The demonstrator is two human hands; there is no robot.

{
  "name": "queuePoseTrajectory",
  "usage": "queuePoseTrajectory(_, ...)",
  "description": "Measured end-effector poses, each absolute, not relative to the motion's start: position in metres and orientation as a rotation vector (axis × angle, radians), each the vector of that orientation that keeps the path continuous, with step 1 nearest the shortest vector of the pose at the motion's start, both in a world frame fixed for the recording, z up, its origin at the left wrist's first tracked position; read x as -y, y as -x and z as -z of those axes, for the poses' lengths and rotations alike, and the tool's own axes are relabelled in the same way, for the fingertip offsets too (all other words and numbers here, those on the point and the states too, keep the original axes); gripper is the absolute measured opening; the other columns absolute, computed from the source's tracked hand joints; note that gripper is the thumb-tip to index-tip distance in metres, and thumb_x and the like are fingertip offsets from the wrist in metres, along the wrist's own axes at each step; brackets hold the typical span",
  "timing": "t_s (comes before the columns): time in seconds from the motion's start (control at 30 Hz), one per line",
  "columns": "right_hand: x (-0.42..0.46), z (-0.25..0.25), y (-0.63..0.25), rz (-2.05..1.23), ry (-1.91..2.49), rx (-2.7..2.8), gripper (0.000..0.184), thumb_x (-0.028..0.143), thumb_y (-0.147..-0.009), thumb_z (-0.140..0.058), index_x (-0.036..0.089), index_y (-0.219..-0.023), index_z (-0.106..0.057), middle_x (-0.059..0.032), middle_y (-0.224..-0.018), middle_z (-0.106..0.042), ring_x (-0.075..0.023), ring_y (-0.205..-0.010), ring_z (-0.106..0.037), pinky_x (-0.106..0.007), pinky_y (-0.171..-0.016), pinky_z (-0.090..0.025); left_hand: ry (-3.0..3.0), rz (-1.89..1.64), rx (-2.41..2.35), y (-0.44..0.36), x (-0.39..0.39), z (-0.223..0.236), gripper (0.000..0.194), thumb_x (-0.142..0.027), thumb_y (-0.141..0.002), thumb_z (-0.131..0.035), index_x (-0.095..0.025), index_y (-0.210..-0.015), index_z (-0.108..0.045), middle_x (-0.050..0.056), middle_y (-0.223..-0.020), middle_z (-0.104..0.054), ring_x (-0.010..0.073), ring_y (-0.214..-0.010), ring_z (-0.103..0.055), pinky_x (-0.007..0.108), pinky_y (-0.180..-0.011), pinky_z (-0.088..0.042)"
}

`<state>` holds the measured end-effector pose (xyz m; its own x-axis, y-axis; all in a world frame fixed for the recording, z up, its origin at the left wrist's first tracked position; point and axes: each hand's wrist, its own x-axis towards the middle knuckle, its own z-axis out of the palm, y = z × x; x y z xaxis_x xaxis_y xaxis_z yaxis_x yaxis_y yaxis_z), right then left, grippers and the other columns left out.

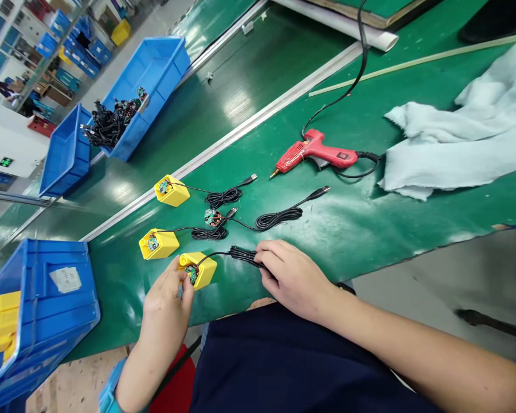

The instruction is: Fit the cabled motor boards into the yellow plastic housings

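My left hand pinches the open end of a yellow plastic housing near the table's front edge. A small green circuit board sits at that opening, against my fingertips, which partly hide it. From the board a black cable runs right to a coiled USB cable bundle; my right hand is closed around the bundle's right end. Just behind stand two more yellow housings, one at the left and one farther back, each with a board inside and a coiled cable. Between the cables lies a loose circuit board with its own cable.
A red glue gun lies behind my right hand, beside a pale cloth. At left, a blue bin holds yellow housings. Across the metal rail, a blue tray contains tangled cables and boards, next to another blue tray.
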<state>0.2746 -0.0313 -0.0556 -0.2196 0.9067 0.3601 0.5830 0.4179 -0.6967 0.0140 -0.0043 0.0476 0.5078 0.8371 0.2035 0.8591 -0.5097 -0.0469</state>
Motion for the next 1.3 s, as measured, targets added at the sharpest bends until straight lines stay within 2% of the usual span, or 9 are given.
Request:
queuePoseTrajectory(0.23, 0.029, 0.047, -0.283, -0.567, 1.225, 1.950, 0.015, 0.018, -0.102, -0.052, 0.018, -0.109, -0.066, -0.0141, -0.115, -0.065, -0.0250, -0.098, -0.067, -0.041, -0.083, -0.062, 2.617, 0.553, 1.779, -0.001, 0.018, -0.034, 0.007, -0.024, -0.101, -0.056, -0.020, -0.104, -0.062, 0.015, -0.123, -0.075, 0.0283, -0.123, -0.072, 0.038, -0.096, -0.063)
queuePoseTrajectory(0.37, 0.017, 0.025, -0.279, -0.475, 1.120, 2.024, 0.022, 0.020, -0.107, -0.048, 0.017, -0.116, -0.068, -0.0128, -0.106, -0.069, -0.0237, -0.094, -0.067, -0.039, -0.082, -0.061, 2.577, 1.071, 2.175, 0.010, 0.031, 0.003, 0.069, -0.045, -0.090, -0.075, -0.019, -0.144, -0.041, 0.023, -0.145, -0.060, 0.0331, -0.136, -0.062, 0.049, -0.106, -0.058)
queuePoseTrajectory(0.43, 0.008, 0.009, -0.270, -0.462, 0.982, 2.142, 0.024, 0.020, -0.108, -0.046, 0.017, -0.114, -0.068, -0.0118, -0.103, -0.070, -0.0226, -0.093, -0.066, -0.038, -0.082, -0.060, 2.577, 1.160, 2.282, 0.011, 0.033, 0.018, 0.073, -0.048, -0.085, -0.079, -0.020, -0.141, -0.042, 0.019, -0.132, -0.067, 0.0316, -0.121, -0.071, 0.047, -0.099, -0.061)
queuePoseTrajectory(0.53, -0.006, -0.015, -0.250, -0.452, 0.773, 2.365, 0.023, 0.016, -0.107, -0.045, 0.015, -0.111, -0.067, -0.0116, -0.103, -0.070, -0.0213, -0.092, -0.063, -0.036, -0.083, -0.058, 2.677, 1.151, 2.232, 0.007, 0.031, 0.019, 0.060, -0.039, -0.086, -0.075, -0.020, -0.136, -0.049, 0.014, -0.125, -0.071, 0.0266, -0.111, -0.074, 0.044, -0.098, -0.061)
queuePoseTrajectory(0.7, -0.020, -0.044, -0.228, -0.375, 0.684, 2.784, 0.012, 0.022, -0.096, -0.067, 0.012, -0.102, -0.065, -0.0113, -0.096, -0.068, -0.0232, -0.086, -0.061, -0.036, -0.079, -0.054, 2.903, 0.987, 1.988, 0.003, 0.029, -0.006, 0.071, -0.027, -0.082, -0.072, -0.022, -0.149, -0.050, 0.013, -0.137, -0.069, 0.0270, -0.118, -0.072, 0.040, -0.099, -0.061)
queuePoseTrajectory(0.8, -0.020, -0.059, -0.222, -0.323, 0.744, 2.986, 0.007, 0.020, -0.096, -0.064, 0.013, -0.095, -0.066, -0.0094, -0.090, -0.067, -0.0226, -0.082, -0.062, -0.034, -0.074, -0.051, 2.948, 0.949, 1.928, 0.002, 0.030, -0.008, 0.073, -0.028, -0.082, -0.072, -0.023, -0.152, -0.049, 0.013, -0.137, -0.069, 0.0287, -0.121, -0.071, 0.041, -0.100, -0.060)
queuePoseTrajectory(1.0, -0.020, -0.068, -0.215, -0.391, 0.710, 3.180, 0.019, 0.024, -0.091, -0.075, 0.008, -0.099, -0.068, -0.0114, -0.091, -0.072, -0.0246, -0.083, -0.069, -0.033, -0.073, -0.049, 3.022, 0.868, 1.831, 0.002, 0.030, 0.000, 0.076, -0.026, -0.082, -0.073, -0.025, -0.154, -0.049, 0.012, -0.132, -0.071, 0.0285, -0.117, -0.071, 0.042, -0.099, -0.059)
queuePoseTrajectory(1.1, -0.023, -0.064, -0.213, -0.392, 0.752, 3.195, 0.009, 0.016, -0.098, -0.065, 0.010, -0.096, -0.070, -0.0094, -0.086, -0.074, -0.0214, -0.077, -0.069, -0.031, -0.067, -0.043, 3.054, 0.845, 1.782, 0.001, 0.027, -0.002, 0.074, -0.026, -0.082, -0.071, -0.025, -0.153, -0.050, 0.011, -0.124, -0.072, 0.0279, -0.112, -0.071, 0.040, -0.095, -0.059)
queuePoseTrajectory(1.3, -0.030, -0.060, -0.218, -0.514, 0.785, 3.160, 0.014, 0.016, -0.097, -0.062, 0.012, -0.087, -0.071, -0.0080, -0.082, -0.074, -0.0179, -0.069, -0.063, -0.030, -0.060, -0.035, 3.122, 0.758, 1.748, -0.001, 0.023, -0.003, 0.075, -0.026, -0.083, -0.072, -0.026, -0.154, -0.048, 0.008, -0.112, -0.071, 0.0253, -0.101, -0.069, 0.038, -0.089, -0.058)
